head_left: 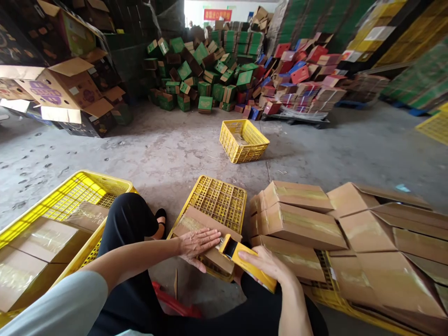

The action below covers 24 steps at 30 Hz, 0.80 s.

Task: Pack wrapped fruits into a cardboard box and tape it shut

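Note:
A flat-looking brown cardboard box (189, 223) lies across a yellow plastic crate (224, 198) that is turned bottom up between my knees. My left hand (199, 242) rests palm down on the box, fingers stretched out along its top. In my right hand (268, 263) is a yellow tape dispenser (250, 265) with a dark opening, gripped around its body. Its front end touches the box just beyond my left fingertips, where a bit of shiny tape shows. The far side of the box under my left hand is hidden.
Taped cardboard boxes (304, 217) are stacked at my right. A yellow basket (84, 179) with boxes stands by my left leg. Ahead sits a small yellow basket (245, 151); behind it lie heaps of green cartons (205, 103) and red cartons (299, 73). Something red (175, 301) lies below.

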Tool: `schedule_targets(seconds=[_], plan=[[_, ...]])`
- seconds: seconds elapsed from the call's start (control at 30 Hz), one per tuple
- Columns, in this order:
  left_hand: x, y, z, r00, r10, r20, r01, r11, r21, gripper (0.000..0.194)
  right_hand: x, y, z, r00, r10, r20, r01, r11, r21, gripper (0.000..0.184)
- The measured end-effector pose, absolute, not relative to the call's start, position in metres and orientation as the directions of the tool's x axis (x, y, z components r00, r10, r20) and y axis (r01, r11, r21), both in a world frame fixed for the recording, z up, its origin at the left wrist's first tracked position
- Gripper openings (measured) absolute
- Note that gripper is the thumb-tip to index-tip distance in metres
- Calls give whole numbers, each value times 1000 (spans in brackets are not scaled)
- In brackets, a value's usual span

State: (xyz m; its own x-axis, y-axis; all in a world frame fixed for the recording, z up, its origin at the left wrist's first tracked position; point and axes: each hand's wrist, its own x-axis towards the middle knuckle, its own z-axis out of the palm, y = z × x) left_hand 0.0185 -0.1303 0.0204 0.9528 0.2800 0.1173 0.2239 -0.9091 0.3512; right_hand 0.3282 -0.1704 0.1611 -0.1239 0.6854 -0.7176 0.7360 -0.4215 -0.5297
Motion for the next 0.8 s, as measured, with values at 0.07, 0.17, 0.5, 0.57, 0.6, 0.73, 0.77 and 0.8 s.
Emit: schedule_targets(seconds=[0.07,0.17,0.5,0.57,0.6,0.73,0.77,0.8], plan=[[24,-130,22,962,245,121,189,-916,353,114,329,-171,159,-127,681,-721,746,-413,-522,46],[33,-128,22,973,202,109,152,-922,356,115,330,-171,156,-130,689,-713,766,-387,-514,42],[36,-128,14,979,201,42,171,-913,371,119,341,-170,151,-126,694,-709,755,-397,-522,35],[37,-128,13,979,200,44,169,-911,376,118,350,-173,150,-137,687,-713,756,-392,-523,38],[37,-128,12,978,203,49,170,-910,378,117,354,-174,150,-136,689,-712,762,-387,-519,40],[36,-128,13,974,215,67,173,-907,384,115,364,-181,149,-133,698,-703,770,-374,-517,45],[35,-128,14,975,212,70,170,-908,383,114,365,-183,148,-142,700,-700,766,-370,-525,46],[35,-128,16,975,211,73,168,-910,380,114,365,-184,148,-153,701,-696,762,-365,-535,47]])
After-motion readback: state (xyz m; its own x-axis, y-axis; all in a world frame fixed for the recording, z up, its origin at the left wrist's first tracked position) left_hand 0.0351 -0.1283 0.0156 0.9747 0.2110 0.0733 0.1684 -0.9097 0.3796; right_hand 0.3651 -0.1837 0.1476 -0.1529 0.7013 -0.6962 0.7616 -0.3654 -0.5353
